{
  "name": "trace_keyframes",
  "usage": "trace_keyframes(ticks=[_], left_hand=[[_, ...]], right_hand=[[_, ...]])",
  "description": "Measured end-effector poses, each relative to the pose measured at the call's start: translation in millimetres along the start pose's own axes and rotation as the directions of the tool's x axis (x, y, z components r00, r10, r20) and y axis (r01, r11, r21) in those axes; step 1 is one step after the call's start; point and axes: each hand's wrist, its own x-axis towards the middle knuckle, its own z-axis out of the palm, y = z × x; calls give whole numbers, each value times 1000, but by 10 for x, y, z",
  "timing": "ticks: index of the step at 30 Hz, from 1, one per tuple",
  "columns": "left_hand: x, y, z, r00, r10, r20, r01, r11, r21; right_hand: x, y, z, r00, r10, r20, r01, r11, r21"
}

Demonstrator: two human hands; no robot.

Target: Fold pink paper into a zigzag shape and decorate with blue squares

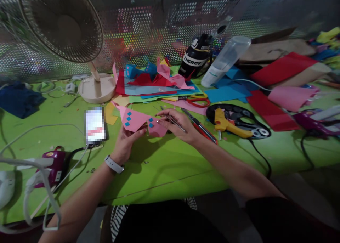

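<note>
My left hand (126, 143) holds a folded pink paper shape (140, 121) from below; small blue diamonds are stuck on it. My right hand (177, 124) grips thin metal tweezers (174, 121), whose tips touch the right part of the pink shape. A watch with a white strap sits on my left wrist. Both hands hover just above a green table (159, 172).
A yellow glue gun (230, 124) lies on a black tray to the right, beside red-handled scissors (198, 102). Coloured paper sheets (159, 85), a black bottle (196, 57), a fan (66, 27) and a phone (95, 125) stand behind. A purple glue gun (51, 165) and cables lie left.
</note>
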Motion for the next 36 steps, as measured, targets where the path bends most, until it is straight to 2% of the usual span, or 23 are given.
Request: trace_keyframes(ticks=[3,8,18,20,24,28,31,33,36], left_hand=[[-17,-31,9,997,-66,41,63,995,76],[-16,-57,9,1000,-27,-4,28,996,87],[-28,-101,-21,999,28,-38,-23,992,124],[-33,-85,-23,1000,21,-23,-18,992,123],[-36,-15,-17,997,-4,75,0,998,60],[-5,15,-38,999,-4,33,7,998,-64],[25,-4,-67,997,-62,38,63,998,-6],[38,-14,-80,993,-105,50,104,994,27],[60,-3,-85,992,-129,9,129,991,-33]], right_hand=[[-17,-43,55,1000,19,18,-19,999,27],[-45,-121,127,999,37,21,-38,998,40],[-81,-86,177,999,38,23,-38,999,19],[-82,-90,163,999,27,25,-27,999,27],[-61,-99,65,999,18,42,-19,1000,24],[-41,-87,-48,998,-1,65,3,1000,-31],[-35,-82,-74,998,-26,62,32,995,-97],[-26,-112,-82,996,-72,54,80,983,-166],[0,-223,-144,983,-184,-8,173,937,-302]])
